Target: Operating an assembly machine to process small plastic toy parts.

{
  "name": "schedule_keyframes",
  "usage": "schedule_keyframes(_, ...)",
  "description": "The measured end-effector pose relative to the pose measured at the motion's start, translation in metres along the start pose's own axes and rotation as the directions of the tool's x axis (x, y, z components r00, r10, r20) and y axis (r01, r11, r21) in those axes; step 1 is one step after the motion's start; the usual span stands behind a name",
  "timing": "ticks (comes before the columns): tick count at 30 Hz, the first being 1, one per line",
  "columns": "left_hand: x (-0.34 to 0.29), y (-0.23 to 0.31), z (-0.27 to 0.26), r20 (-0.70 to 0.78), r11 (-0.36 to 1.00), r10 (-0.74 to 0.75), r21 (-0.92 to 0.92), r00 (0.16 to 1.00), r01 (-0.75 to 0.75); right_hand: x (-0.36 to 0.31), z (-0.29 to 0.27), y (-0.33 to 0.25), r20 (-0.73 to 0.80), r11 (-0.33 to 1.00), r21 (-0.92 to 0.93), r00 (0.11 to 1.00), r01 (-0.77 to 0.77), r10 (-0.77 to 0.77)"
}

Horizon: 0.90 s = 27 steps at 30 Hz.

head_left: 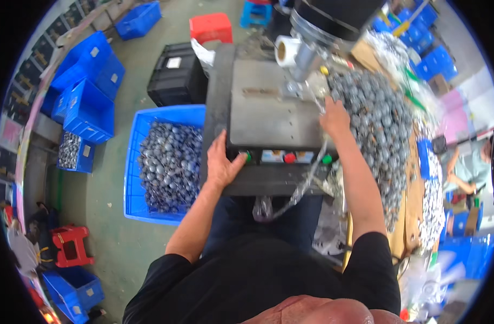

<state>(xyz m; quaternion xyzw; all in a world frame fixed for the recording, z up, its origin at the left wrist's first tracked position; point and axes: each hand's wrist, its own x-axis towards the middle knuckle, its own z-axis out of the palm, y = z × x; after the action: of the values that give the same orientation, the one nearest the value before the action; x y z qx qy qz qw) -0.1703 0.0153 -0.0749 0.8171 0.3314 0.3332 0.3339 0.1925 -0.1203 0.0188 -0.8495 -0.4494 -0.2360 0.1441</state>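
My left hand (223,163) rests at the left front corner of a flat metal-topped machine (276,121), fingers apart, its thumb at the green button (246,157) on the front panel. At the machine's right edge, my right hand (335,117) is closed on a clear plastic strip (310,181). The strip hangs over the front edge and bunches up above my lap. Just beyond that hand, clear plastic lies beneath a metal cylinder (307,60). A heap of grey, rounded pieces (377,121) lies right beside my right forearm.
On the floor left of the machine stands a blue crate (129,178) filled with dark rounded pieces. Behind it is a black bin (174,75), with a red stool (210,28) farther back. More blue crates (90,110) stand at the far left. A person (468,167) sits at the right.
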Motion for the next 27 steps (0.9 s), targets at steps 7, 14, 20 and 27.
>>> schedule_keyframes(7,-0.001,0.002,-0.001,0.023,0.998,-0.054,0.015,0.998,0.054,-0.017,-0.073,-0.031,0.253,0.758,0.567,0.944,-0.322,0.211)
schedule_keyframes(14,0.004,0.004,0.003,0.071,1.0,-0.009,0.014,0.997,0.008,-0.072,-0.039,-0.118,0.344,0.568,0.743,0.93,-0.354,0.13)
schedule_keyframes(20,0.0,0.002,0.005,0.055,0.999,0.0,0.038,0.999,-0.002,-0.129,-0.044,-0.074,0.491,0.159,0.761,0.718,-0.629,0.493)
schedule_keyframes(27,-0.003,-0.018,0.017,0.037,0.996,0.04,-0.08,0.999,-0.036,-0.159,-0.01,-0.025,0.581,-0.142,0.765,0.578,-0.629,0.572)
